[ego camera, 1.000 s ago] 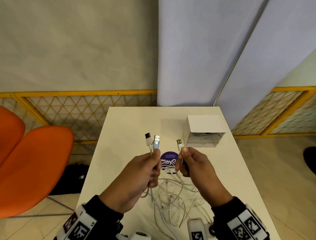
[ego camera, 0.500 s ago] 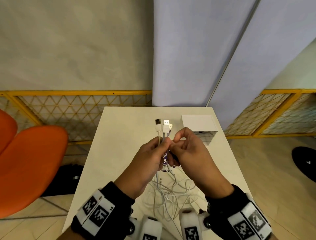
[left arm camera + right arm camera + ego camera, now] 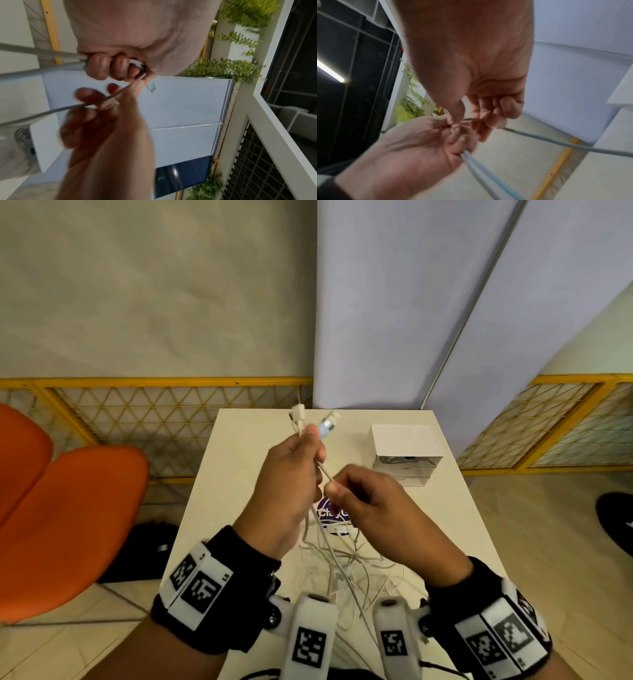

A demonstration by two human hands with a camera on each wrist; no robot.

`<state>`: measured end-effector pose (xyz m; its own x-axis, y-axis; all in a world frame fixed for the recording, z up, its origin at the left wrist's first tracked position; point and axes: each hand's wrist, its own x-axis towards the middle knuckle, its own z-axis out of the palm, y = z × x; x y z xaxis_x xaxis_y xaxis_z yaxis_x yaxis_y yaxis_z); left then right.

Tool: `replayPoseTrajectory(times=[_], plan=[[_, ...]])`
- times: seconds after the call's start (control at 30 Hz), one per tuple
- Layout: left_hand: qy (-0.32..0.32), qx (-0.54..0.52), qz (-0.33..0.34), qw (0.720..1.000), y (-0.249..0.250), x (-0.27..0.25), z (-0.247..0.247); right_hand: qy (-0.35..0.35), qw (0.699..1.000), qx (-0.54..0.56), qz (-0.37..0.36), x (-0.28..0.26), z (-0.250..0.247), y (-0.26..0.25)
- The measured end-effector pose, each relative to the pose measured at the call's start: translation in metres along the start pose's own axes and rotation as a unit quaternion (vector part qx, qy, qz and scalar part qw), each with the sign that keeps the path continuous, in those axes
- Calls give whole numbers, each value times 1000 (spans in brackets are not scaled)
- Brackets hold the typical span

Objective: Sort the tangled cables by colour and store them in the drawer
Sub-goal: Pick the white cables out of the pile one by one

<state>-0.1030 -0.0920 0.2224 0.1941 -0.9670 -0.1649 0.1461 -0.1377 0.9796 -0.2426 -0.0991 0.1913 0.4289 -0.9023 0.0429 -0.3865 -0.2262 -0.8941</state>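
Observation:
My left hand [image 3: 301,453] is raised above the table and grips a bunch of white cable ends, with white plugs [image 3: 297,415] and a light-blue plug [image 3: 327,424] sticking up past the fingers. Just right of it and a little lower, my right hand [image 3: 337,489] pinches one thin white cable [image 3: 323,472] that runs up into the left fist. The rest of the white cables [image 3: 346,563] hang down in a tangle onto the white table [image 3: 239,474]. In the wrist views the cables [image 3: 42,54] [image 3: 556,143] leave both fists. The small white drawer box [image 3: 404,445] stands at the back right.
A round purple sticker [image 3: 334,513] lies on the table under my hands. An orange chair [image 3: 68,525] stands to the left, with a dark bag [image 3: 147,553] on the floor beside the table. Yellow mesh fencing [image 3: 154,412] runs behind the table.
My left hand has risen and moved left with the plug bundle. My right hand has slid down off the plugs and now pinches one cable below the left hand.

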Motion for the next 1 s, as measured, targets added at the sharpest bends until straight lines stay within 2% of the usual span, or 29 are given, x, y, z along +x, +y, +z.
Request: replayPoseTrajectory(times=[0.07, 0.23, 0.37, 0.5, 0.67, 0.77, 0.83, 1.0], plan=[[12, -26, 23, 999, 6, 4, -8, -35, 999, -29, -2, -5, 2, 20], [-3, -45, 97, 994, 19, 4, -27, -35, 997, -60, 27, -7, 8, 92], [-52, -128, 83, 987, 37, -6, -32, -36, 993, -66, 87, -15, 18, 156], [-79, -89, 79, 990, 40, -9, -37, -31, 988, -80, 130, -21, 24, 192], [-131, 42, 18, 990, 24, -10, -35, 25, 996, -56, 59, -7, 19, 159], [-121, 80, -34, 989, 12, -9, -29, 28, 997, -46, -48, -1, 8, 115], [-131, 102, -55, 985, 7, -9, -25, 36, 991, -78, -98, 1, 0, 83], [-141, 136, -81, 977, 8, -11, -14, 58, 981, -148, -115, 2, -12, 28]])
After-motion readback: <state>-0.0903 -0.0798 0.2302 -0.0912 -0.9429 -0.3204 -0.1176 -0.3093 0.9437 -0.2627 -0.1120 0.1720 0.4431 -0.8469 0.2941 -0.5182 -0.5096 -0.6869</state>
